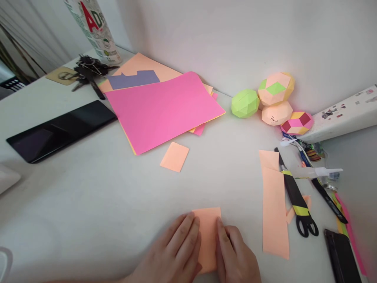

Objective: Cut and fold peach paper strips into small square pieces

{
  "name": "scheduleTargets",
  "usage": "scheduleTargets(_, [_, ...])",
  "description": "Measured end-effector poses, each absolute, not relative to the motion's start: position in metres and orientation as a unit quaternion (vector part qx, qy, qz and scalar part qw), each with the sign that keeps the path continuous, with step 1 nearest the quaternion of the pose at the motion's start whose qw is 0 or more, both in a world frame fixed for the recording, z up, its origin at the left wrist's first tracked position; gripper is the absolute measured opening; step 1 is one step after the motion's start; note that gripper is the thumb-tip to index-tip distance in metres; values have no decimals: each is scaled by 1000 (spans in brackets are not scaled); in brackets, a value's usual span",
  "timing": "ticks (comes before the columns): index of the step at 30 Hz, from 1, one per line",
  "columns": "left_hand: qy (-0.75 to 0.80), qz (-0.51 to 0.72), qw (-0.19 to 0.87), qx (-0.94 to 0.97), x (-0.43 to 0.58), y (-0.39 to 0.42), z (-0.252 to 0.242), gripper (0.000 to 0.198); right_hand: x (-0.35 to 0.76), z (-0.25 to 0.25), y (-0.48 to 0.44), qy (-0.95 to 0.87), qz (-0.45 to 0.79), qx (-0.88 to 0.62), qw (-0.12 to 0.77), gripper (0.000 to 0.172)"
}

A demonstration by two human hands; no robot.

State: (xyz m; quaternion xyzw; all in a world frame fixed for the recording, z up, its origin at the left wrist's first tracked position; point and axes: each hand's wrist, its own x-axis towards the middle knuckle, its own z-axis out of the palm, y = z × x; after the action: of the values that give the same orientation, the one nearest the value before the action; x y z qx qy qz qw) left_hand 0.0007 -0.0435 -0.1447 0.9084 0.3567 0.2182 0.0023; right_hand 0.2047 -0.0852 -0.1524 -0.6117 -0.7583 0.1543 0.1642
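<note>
A peach sheet of paper (208, 239), rectangular, lies at the table's front middle between my two hands. My left hand (179, 245) rests on its left edge, fingers straight, side by side and lying flat. At the opposite edge, my right hand (235, 251) has its fingers closed along the paper, the index fingertip near the upper right corner. Part of the thumb there is hidden. A smaller peach paper piece (174, 157) lies apart, farther back.
Pink sheets (165, 110) are stacked at the back, beside a black tablet-like slab (61, 131), keys (91, 68) and a can (97, 31). Folded paper polyhedra (245, 103) stand against the wall. To the right are peach strips (274, 212), black-and-yellow scissors (294, 192) and a black phone (341, 255).
</note>
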Motion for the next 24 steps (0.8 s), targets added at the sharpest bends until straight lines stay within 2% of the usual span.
scheduleTargets(17, [358,211,-1,910,0,-44,-143,27,208,-152,-84,-761,173,-608,145,35])
scheduleTargets(24, [340,209,2,917,-1,-42,-146,26,210,-153,-83,-796,135,-579,118,48])
